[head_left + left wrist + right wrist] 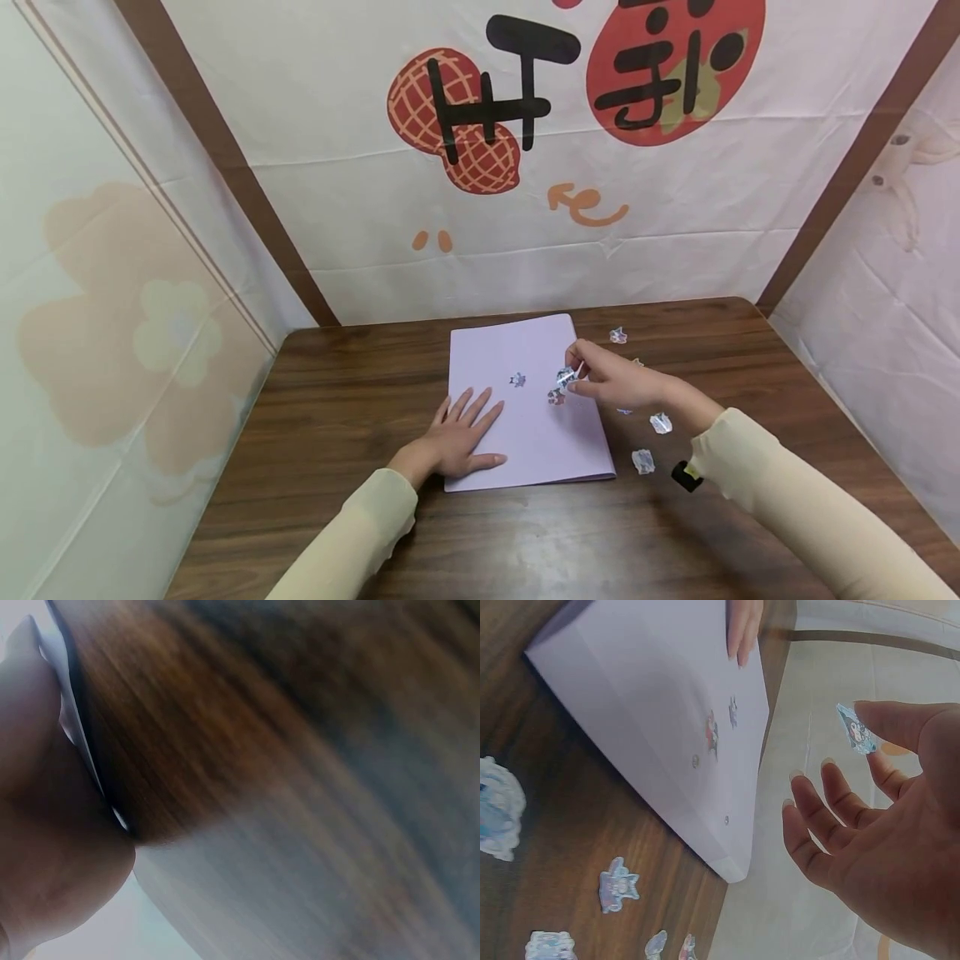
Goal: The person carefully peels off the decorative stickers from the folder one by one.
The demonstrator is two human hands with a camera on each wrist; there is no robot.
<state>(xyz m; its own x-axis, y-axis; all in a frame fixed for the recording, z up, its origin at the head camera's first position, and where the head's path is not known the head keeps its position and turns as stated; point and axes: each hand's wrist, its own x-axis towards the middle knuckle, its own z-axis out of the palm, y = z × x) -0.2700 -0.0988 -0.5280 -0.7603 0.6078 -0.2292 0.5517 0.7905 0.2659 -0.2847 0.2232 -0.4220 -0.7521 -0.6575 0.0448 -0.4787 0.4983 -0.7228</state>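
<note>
A pale lilac folder [540,454] lies on the wooden table. My left hand [459,442] rests flat on its lower left part, fingers spread. Between thumb and index finger, my right hand [885,817] pinches a shiny cartoon sticker [856,731], held above the folder's right side; the other fingers are loosely bent. Two stickers sit on the folder: a bluish one [517,379] near the middle and a reddish one [556,397] just below the pinched sticker in the head view. The left wrist view shows only part of the left hand [52,825] against the folder's edge.
Several loose stickers lie right of the folder, among them one at the back [618,335], one under the forearm's side [661,423] and one near the front [642,462]. A small black object [686,476] is partly behind the right sleeve. Printed cloth [525,242] hangs behind the table.
</note>
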